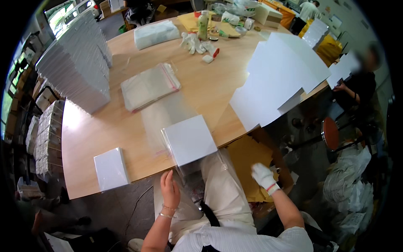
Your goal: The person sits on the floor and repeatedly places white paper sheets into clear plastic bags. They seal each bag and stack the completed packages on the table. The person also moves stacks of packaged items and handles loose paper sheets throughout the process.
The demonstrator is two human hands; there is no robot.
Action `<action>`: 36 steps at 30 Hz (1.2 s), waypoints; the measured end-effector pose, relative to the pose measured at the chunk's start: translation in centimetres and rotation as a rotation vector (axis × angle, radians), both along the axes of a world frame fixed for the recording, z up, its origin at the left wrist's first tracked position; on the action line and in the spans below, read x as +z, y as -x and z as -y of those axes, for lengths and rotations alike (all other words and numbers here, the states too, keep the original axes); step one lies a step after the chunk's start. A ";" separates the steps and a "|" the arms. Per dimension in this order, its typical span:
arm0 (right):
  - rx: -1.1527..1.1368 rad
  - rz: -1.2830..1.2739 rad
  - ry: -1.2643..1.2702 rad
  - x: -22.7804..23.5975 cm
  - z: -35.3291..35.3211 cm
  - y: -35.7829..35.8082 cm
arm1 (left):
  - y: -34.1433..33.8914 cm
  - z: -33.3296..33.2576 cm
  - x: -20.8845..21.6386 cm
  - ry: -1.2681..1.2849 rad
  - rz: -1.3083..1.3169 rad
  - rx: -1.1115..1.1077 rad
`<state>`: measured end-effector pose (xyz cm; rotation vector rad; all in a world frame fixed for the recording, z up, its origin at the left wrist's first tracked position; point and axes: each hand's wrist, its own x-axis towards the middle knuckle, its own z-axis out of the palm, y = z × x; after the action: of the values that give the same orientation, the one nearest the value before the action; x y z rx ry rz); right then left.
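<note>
Bare, with a bracelet at the wrist, my left hand (169,189) is just off the table's front edge. Its fingers are stretched out and nothing shows in them. Above it a flat white packet (189,140) lies at the edge, with clear plastic film sticking out around it. My right hand (264,176) wears a white knitted glove with a red cuff line. It hangs over a carton of yellow-brown paper, its fingers curled and no object visible in them. To the left lies a smaller white packet (111,169) in shiny film.
Clear plastic bags (150,87) lie in a pile mid-table. Wrapped white packets (77,63) form tall stacks at left. White sheets (281,80) fan out at right. Gloves (193,43) and a bottle (203,25) are farther back. The open carton (285,178) stands beside my legs.
</note>
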<state>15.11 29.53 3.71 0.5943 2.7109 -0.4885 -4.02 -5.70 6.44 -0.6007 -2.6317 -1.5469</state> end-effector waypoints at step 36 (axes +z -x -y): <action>-0.225 -0.358 0.643 9.9 8.2 16.3 | 4.9 -2.9 3.0 -0.235 0.727 -0.081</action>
<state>-1.17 21.38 13.61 0.6681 2.5639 -1.5742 -8.92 -2.79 9.42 -0.1325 -2.8087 -2.4298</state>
